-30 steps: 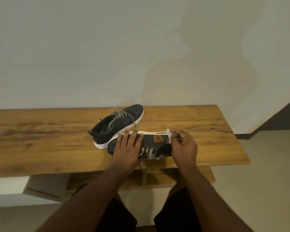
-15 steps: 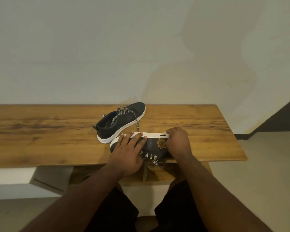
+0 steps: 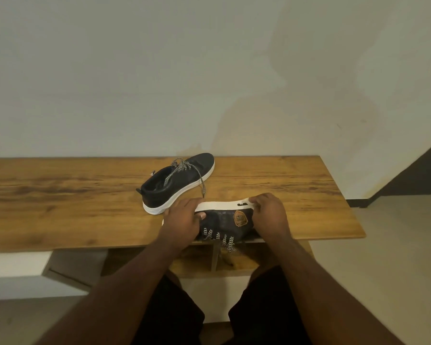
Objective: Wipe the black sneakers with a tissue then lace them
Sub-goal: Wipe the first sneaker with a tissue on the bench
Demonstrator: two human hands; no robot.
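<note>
2 hands (image 3: 182, 217) (image 3: 269, 215) grip the near sneaker (image 3: 224, 220) on its side, fingers curled over toe and heel

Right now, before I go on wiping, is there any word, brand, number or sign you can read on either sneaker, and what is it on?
Orange badge on the side of the near sneaker: carries a mark, too small and blurred to read.
Black mark on the near sneaker's white sole: a shape only, not legible as text.
Far sneaker: no text visible.
Nothing else in view bears readable writing.
</note>
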